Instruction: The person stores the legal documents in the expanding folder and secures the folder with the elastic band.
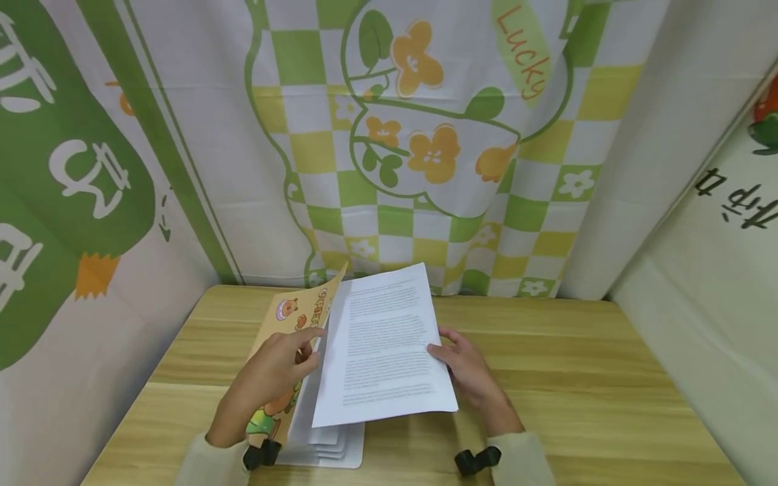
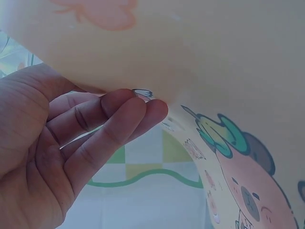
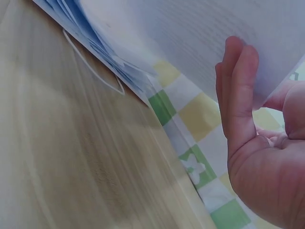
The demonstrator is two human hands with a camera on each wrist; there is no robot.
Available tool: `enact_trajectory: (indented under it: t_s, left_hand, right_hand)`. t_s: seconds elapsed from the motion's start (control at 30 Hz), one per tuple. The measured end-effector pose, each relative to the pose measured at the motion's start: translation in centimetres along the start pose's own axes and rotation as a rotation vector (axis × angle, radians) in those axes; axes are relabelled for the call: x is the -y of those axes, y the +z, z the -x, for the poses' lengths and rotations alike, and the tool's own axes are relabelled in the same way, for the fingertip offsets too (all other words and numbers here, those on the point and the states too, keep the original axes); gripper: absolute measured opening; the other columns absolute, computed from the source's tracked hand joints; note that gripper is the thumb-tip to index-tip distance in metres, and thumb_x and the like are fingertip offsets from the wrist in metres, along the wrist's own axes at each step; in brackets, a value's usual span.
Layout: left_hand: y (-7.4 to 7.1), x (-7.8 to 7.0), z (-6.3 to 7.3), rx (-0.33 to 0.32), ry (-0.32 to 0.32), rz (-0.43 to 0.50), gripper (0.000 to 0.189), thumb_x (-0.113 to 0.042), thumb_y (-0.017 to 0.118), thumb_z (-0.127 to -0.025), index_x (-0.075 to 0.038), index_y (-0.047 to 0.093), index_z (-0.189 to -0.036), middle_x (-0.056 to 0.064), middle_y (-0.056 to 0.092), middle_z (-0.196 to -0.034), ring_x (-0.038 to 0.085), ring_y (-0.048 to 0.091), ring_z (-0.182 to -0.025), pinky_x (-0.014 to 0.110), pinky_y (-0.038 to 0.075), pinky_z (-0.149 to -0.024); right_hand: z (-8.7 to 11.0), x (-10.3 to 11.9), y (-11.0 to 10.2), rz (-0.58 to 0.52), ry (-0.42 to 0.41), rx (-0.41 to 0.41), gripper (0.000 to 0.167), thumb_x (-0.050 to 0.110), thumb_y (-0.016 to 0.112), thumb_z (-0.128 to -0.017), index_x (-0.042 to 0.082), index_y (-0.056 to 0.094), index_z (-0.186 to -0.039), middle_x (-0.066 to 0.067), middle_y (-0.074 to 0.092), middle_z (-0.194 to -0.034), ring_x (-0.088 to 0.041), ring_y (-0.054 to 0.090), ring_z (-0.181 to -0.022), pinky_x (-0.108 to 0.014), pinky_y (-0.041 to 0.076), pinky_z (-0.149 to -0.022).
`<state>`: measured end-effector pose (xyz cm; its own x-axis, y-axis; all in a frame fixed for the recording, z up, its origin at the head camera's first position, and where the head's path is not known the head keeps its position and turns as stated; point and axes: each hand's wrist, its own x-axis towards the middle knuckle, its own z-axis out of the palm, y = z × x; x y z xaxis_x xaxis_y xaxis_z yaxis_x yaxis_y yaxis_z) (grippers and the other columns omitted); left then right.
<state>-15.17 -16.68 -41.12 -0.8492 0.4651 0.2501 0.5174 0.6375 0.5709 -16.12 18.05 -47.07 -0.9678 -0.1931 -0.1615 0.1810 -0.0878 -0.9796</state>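
Left hand: fingers straight, touching the raised orange cartoon cover of a folder. Folder's white pages: lay stacked on the wooden bench, near its front edge. Printed sheet: lifted above that stack. Right hand: pinched the sheet's right edge.

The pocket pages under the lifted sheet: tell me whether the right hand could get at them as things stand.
Probably yes, once it lets go. The right hand pinches the printed sheet by its right edge, above the pocket pages. The left hand holds the orange cover up, so nothing else blocks them.
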Motion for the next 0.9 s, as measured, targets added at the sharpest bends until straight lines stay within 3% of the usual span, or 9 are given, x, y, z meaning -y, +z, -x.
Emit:
enact_trajectory:
  t_s: [0.47, 0.9]
  left_hand:
    - [0.2, 0.0, -0.1, 0.020, -0.012, 0.002, 0.034, -0.001, 0.066, -0.092, 0.002, 0.068, -0.126, -0.014, 0.046, -0.064, -0.002, 0.033, -0.052, 0.021, 0.035, -0.052]
    - [0.5, -0.3, -0.2, 0.021, 0.017, 0.036, 0.033, 0.001, 0.064, -0.093, 0.001, 0.068, -0.126, -0.013, 0.047, -0.066, -0.002, 0.034, -0.052, 0.022, 0.035, -0.052]
  right_hand:
    - [0.5, -0.9, 2.3, -0.025, -0.029, 0.034, 0.050, 0.005, 0.059, -0.102, -0.008, 0.038, -0.146, -0.021, 0.072, -0.104, -0.018, 0.072, -0.079, -0.027, 0.055, -0.061]
    - [0.3, -2.1, 5.0, -0.012, -0.028, 0.106, 0.047, 0.009, 0.057, -0.105, -0.004, 0.037, -0.145, -0.024, 0.071, -0.109, -0.023, 0.073, -0.084, -0.031, 0.058, -0.065]
